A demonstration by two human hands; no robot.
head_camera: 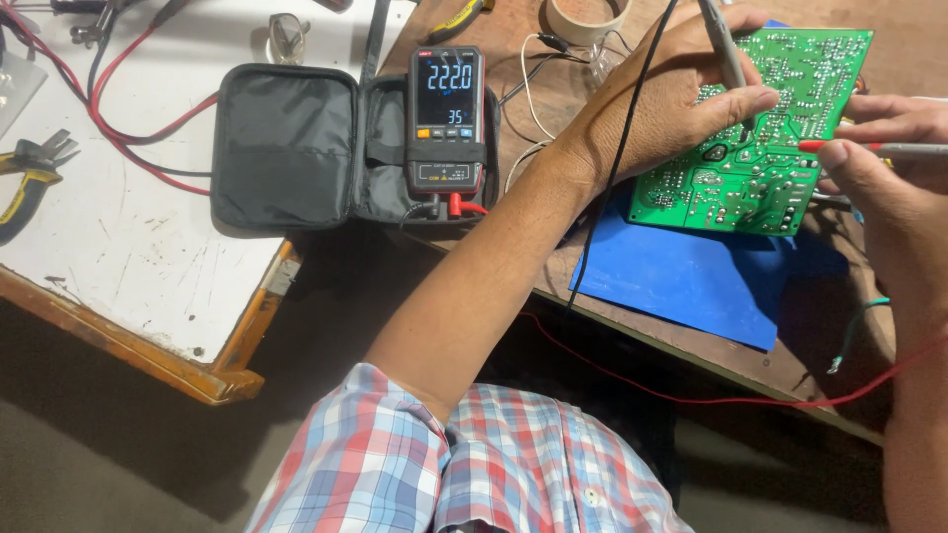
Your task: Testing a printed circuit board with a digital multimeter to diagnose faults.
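The left hand (pixel 662 104) has its grip closed around a black probe (pixel 724 49), and the right hand (pixel 889 158) pinches a red probe (pixel 869 148); both tips touch the green circuit board (pixel 780 188). The board lies on a blue mat (pixel 691 281) on the brown counter (pixel 790 370), near its front edge. To the left, a lit multimeter (pixel 446 118) stands in an open black case (pixel 286 148), and pliers (pixel 25 183) lie on the white counter (pixel 128 266).

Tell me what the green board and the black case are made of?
The board looks like stiff, glossy green laminate, dotted with shiny silvery solder points, so probably fibreglass with metal. The case looks like soft woven fabric, likely nylon: matte, slightly creased, with a zip edge. The left hand rests on the board.
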